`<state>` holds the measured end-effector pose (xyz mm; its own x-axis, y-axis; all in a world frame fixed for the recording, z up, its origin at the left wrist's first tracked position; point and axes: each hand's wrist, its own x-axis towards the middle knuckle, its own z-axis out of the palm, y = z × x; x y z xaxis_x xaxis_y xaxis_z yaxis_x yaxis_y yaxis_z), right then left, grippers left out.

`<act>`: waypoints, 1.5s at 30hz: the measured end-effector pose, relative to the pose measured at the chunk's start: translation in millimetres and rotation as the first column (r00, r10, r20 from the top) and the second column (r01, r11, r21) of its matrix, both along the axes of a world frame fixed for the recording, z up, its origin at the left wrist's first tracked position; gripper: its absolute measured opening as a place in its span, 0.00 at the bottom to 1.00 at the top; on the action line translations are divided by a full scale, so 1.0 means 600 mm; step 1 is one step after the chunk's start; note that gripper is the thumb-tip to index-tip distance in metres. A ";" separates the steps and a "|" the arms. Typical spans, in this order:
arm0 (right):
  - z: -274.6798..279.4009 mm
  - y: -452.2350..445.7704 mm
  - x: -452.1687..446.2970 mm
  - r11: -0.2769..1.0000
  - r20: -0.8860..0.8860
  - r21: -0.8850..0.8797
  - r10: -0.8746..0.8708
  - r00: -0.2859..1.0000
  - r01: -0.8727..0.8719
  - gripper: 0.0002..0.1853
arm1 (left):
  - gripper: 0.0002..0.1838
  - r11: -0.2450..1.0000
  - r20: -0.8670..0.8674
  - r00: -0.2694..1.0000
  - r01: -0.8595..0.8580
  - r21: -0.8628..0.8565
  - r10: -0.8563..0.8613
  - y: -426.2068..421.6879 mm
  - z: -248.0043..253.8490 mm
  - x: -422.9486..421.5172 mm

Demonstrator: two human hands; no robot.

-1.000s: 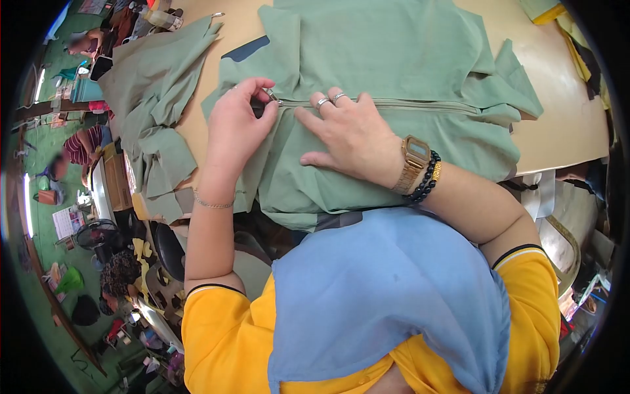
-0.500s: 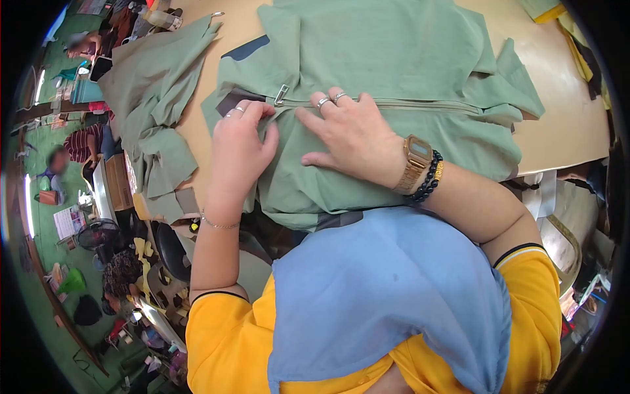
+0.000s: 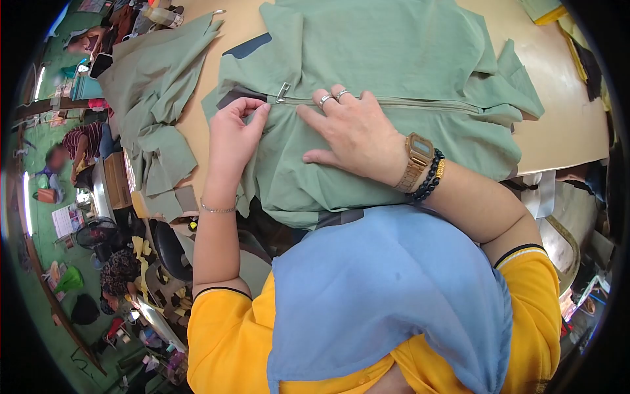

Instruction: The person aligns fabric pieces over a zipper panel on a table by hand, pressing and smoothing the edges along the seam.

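A green garment (image 3: pixel 387 52) with a long zipper (image 3: pixel 420 103) lies spread on the table in front of me. The metal zipper pull (image 3: pixel 283 92) sits near the zipper's left end, beside a dark patch of lining. My left hand (image 3: pixel 237 128) pinches the garment's edge just left of the pull, thumb and forefinger together. Rings, a gold watch and a beaded bracelet show on my right hand (image 3: pixel 357 134) and wrist. That hand lies flat over the garment, fingers spread, fingertips just below and on the zipper line.
Another green fabric piece (image 3: pixel 154 85) hangs over the left side of the table (image 3: pixel 558 79). Yellow and dark cloth (image 3: pixel 577 56) lies at the far right edge. Several people work at the left, near a black fan (image 3: pixel 98 235). A metal chair (image 3: pixel 564 243) stands at right.
My left hand has shifted slightly up and left, its thumb closing against the forefinger at the garment's edge. My right hand stays in nearly the same place.
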<state>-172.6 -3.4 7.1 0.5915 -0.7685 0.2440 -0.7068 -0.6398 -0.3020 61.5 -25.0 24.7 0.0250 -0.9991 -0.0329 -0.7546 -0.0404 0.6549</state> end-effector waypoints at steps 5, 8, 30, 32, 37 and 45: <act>0.002 -0.001 0.000 1.000 -0.007 0.009 0.001 1.000 -0.001 0.33 | 0.14 1.000 0.037 0.999 0.026 -0.007 -0.026 -0.003 -0.002 0.004; 0.000 -0.001 -0.001 1.000 -0.008 0.006 0.001 1.000 -0.001 0.35 | 0.13 0.999 0.063 0.997 0.051 0.008 -0.052 -0.010 -0.006 0.009; -0.035 0.035 -0.103 0.996 0.018 0.077 0.042 0.999 -0.043 0.46 | 0.14 0.931 0.056 0.930 0.365 -0.009 -0.364 -0.066 -0.012 0.054; -0.025 0.050 -0.146 0.995 -0.033 0.097 -0.011 0.999 0.014 0.46 | 0.14 0.934 0.064 0.932 0.356 0.007 -0.356 -0.068 -0.011 0.055; -0.004 0.091 -0.249 0.986 -0.149 0.069 -0.142 0.979 0.154 0.44 | 0.15 0.918 0.059 0.917 0.393 0.051 -0.395 -0.075 -0.008 0.063; -0.002 0.124 -0.291 0.956 -0.232 0.033 -0.275 0.933 0.290 0.46 | 0.25 0.858 0.694 0.703 0.444 -0.258 -0.155 -0.030 0.047 -0.041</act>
<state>-347.4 71.1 5.8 0.3809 -0.9216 0.0744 -0.9093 -0.3880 -0.1505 37.0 -42.9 53.0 -0.4075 -0.8776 0.2527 -0.9124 0.4027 -0.0729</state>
